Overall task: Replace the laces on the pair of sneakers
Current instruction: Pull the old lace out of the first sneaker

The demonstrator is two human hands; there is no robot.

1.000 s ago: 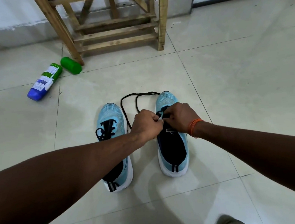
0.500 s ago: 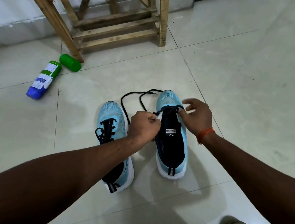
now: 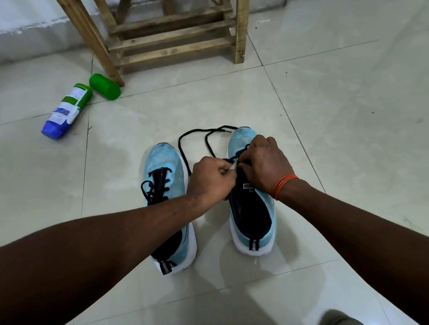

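Slack is the risk: left hand [image 3: 213, 180] and right hand [image 3: 265, 166] both pinch the thin black lace [image 3: 195, 133] at the front eyelets of the light-blue knit sneaker [image 3: 241, 139] on the tiled floor [image 3: 359, 125]. Its loose loop beyond the toe could snag, leaving uneven ends.

The right sneaker's tongue [image 3: 248, 186] bears a partly hidden white Puma wordmark.
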